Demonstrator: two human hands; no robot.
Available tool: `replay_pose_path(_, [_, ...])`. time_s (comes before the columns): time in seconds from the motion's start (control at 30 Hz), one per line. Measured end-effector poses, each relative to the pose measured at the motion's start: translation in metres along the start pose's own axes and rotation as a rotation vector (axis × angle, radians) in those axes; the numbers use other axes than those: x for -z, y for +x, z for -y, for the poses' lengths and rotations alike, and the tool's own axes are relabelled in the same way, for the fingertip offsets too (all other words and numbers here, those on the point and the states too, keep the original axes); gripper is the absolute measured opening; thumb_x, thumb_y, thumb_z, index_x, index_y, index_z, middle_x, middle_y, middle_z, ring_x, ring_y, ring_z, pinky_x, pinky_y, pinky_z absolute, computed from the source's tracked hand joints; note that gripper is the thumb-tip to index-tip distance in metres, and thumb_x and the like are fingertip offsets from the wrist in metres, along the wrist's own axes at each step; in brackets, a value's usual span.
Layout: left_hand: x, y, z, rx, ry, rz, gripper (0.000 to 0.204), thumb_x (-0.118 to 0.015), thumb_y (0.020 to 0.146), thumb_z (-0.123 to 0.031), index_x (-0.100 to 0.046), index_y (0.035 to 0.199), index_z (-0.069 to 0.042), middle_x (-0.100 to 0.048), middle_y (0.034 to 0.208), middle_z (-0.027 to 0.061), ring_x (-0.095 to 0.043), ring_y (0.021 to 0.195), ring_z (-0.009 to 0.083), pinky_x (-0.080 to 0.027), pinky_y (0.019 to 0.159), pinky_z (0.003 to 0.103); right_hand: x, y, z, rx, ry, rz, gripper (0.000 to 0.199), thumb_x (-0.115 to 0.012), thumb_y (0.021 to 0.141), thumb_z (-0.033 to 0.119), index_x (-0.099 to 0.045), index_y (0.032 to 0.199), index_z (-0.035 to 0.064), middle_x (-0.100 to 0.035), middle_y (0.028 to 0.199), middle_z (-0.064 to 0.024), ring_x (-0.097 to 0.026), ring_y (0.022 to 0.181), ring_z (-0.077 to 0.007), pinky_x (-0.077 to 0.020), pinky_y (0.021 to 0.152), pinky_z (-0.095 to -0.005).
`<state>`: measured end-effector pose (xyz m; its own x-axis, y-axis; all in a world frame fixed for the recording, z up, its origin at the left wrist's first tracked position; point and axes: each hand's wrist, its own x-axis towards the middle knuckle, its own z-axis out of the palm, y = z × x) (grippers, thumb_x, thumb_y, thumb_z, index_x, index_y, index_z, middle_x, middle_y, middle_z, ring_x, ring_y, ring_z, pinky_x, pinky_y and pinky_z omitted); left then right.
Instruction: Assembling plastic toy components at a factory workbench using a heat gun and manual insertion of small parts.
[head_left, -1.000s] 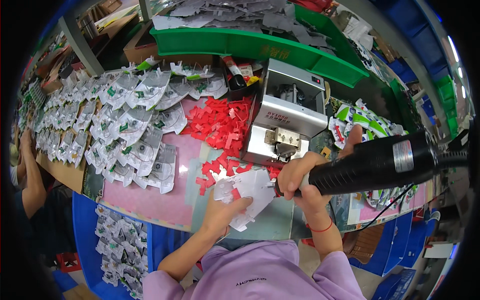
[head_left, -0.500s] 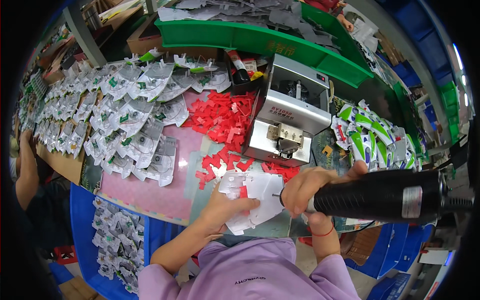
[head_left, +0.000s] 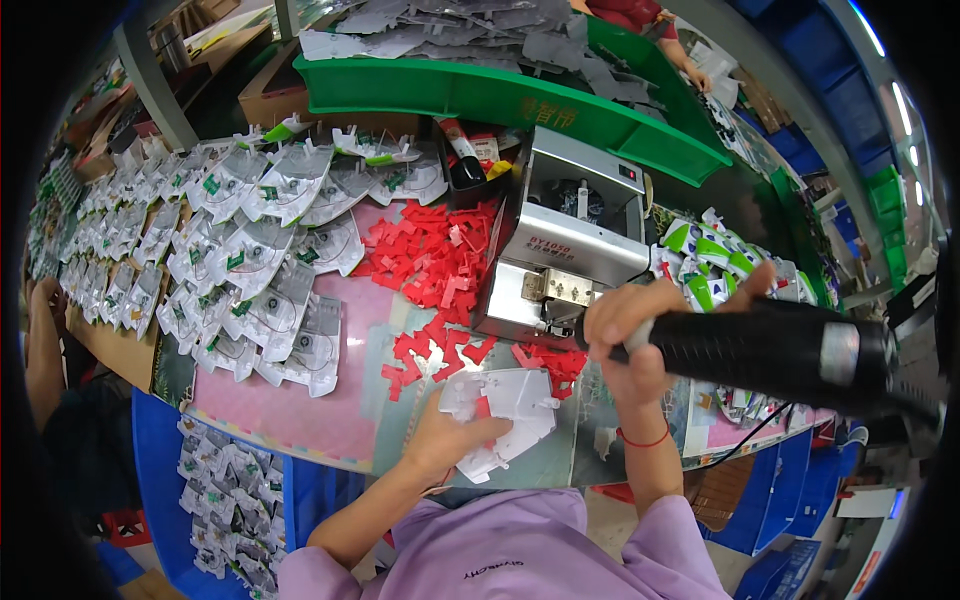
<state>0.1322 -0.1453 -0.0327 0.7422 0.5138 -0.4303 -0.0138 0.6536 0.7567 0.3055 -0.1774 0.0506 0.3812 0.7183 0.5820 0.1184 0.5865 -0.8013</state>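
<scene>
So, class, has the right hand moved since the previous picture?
Yes: judged against the silver machine, the right hand has moved up, closer to the machine's front.

Noted at lower centre: panel [head_left: 528, 392] in left hand [head_left: 442, 437]; at centre right: tool [head_left: 755, 358] in right hand [head_left: 635, 330]. Behind panel, saw heaped clips [head_left: 445, 258], with housings [head_left: 255, 248] to frame left, machine [head_left: 575, 238] to their right, tray [head_left: 425, 86] across upper centre.

White plastic shell [head_left: 530, 398]: tilted; red piece [head_left: 482, 407]: against shell; black cylindrical driver [head_left: 745, 352]: held sideways, apart from shell
</scene>
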Motion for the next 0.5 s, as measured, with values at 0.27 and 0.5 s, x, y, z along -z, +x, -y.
replay_pose_path(0.27, [-0.002,0.001,-0.002,0.074,-0.029,0.028,0.038,-0.066,0.067,0.003,-0.053,0.103,0.002,-0.061,0.087,0.0074,-0.059,0.071,0.0125,-0.048,0.059,0.025,-0.003,0.003,-0.016,-0.065,0.03,-0.179,0.052,-0.057,0.076,-0.002,-0.029,0.12,-0.003,-0.053,0.067,-0.0095,-0.054,0.054,-0.0138,-0.046,0.05,-0.0247])
replay_pose_path(0.5, [-0.004,0.002,-0.003,0.135,-0.018,0.052,0.04,-0.067,0.066,0.003,-0.053,0.104,0.002,-0.06,0.087,0.0075,-0.059,0.071,0.0126,-0.049,0.059,0.026,-0.004,-0.016,-0.004,-0.271,0.262,0.007,0.037,-0.06,0.077,0.016,-0.035,0.099,-0.0006,-0.048,0.059,-0.0074,-0.048,0.046,-0.0149,-0.0416,0.045,-0.0265])
